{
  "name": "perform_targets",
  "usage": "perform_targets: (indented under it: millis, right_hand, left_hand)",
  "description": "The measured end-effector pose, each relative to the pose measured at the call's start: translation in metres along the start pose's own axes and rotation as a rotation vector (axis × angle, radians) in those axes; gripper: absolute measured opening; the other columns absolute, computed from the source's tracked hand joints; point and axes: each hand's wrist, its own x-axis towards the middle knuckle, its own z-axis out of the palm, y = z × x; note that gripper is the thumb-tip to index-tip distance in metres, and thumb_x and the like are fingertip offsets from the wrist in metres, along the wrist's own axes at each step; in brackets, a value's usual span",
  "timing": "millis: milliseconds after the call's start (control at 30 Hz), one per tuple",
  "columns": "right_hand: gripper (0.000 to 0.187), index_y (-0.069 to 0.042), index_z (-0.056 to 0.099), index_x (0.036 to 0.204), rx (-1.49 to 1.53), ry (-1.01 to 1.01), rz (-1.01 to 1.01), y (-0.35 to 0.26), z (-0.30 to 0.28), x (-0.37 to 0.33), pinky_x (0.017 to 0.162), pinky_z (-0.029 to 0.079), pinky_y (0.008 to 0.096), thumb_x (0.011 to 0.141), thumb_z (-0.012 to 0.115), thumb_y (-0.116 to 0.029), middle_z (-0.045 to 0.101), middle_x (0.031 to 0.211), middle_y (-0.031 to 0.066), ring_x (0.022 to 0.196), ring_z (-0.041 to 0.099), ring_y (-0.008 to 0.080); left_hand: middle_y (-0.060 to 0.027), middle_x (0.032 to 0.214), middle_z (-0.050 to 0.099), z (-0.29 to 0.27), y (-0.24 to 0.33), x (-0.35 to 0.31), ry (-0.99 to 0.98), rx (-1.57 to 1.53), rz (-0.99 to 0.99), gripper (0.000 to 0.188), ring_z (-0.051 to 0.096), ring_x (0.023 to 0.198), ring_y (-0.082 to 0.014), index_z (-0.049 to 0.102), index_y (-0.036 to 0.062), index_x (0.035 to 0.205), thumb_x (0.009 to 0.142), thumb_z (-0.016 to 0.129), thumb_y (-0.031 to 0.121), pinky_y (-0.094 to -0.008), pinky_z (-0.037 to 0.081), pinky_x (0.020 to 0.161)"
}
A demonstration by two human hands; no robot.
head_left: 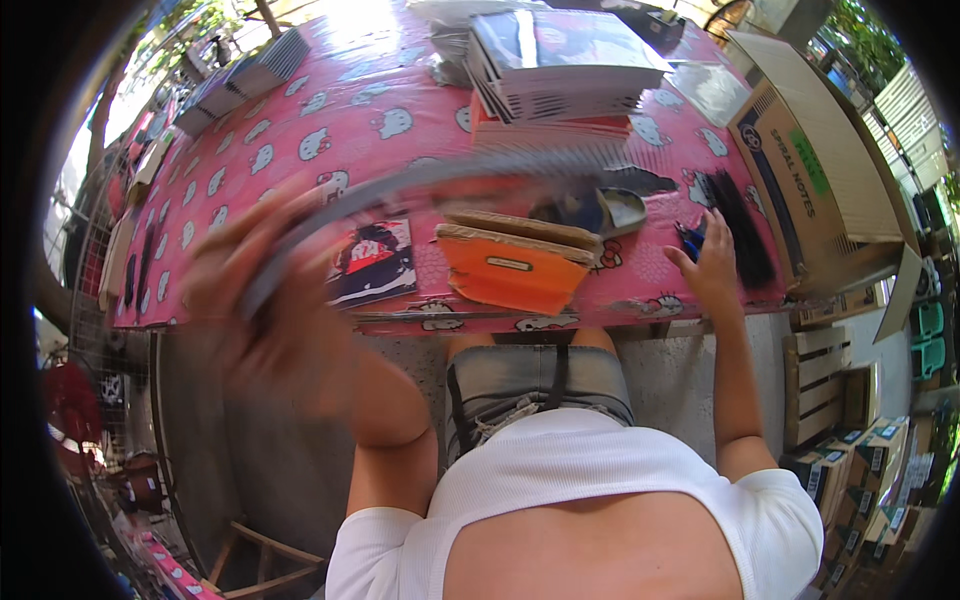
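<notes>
My left hand (290, 290), smeared by motion, is closed around one end of a long dark binding coil (400, 185). The coil arches to the right over the table, and its ribbed far part is blurred. At the table's right side my right hand (712, 262) has its thumb and fingers apart, by a small blue-handled tool (690, 238); whether it touches the tool is hard to tell. Between my hands stands an orange-faced block (515, 268) with a brown top edge. A dark notebook cover (375, 262) with red lettering lies left of it, close to my left hand.
A pink patterned cloth (250, 190) covers the table. Stacked notebooks (560, 75) rise at the back, with another row (245, 85) at far left. Black coils (742, 230) lie beside an open cardboard box (825, 150) on the right. An oval dish (625, 210) sits behind the block.
</notes>
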Motion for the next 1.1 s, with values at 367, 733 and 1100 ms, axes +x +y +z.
perform_targets:
  millis: [367,733,1100]
  right_hand:
    - [0.036,-0.003,0.059,0.106,0.712,-0.222,-0.070,-0.096,-0.086,-0.009,0.075,0.049,0.0365,0.074,0.071,-0.015,0.061,0.099,0.0131,0.090,0.060,0.0292]
    - [0.034,-0.002,0.059,0.109,0.985,-0.307,-0.051,-0.139,-0.098,-0.001,0.061,0.054,0.0317,0.080,0.070,-0.017,0.059,0.102,0.0141,0.088,0.063,0.0232]
    - [0.037,-0.005,0.063,0.109,0.484,-0.061,0.254,-0.026,-0.024,-0.007,0.087,0.047,0.0368,0.078,0.072,-0.023,0.064,0.106,0.0119,0.097,0.061,0.0301]
  left_hand:
    - [-0.0111,0.092,0.068,0.049,-0.018,-0.084,-0.170,0.209,-0.189,0.026,0.066,0.079,-0.0201,0.067,0.0031,0.088,0.065,0.074,-0.007,-0.0257,0.052,0.060]
    - [-0.0111,0.087,0.068,0.050,-0.021,-0.090,-0.153,0.219,-0.165,0.030,0.067,0.079,-0.0251,0.068,0.0023,0.087,0.061,0.072,-0.010,-0.0318,0.054,0.070]
    - [-0.0080,0.089,0.068,-0.019,-0.043,-0.026,0.532,0.617,-0.008,0.011,0.061,0.072,-0.0130,0.064,0.0004,0.092,0.082,0.069,0.002,-0.0263,0.051,0.064]
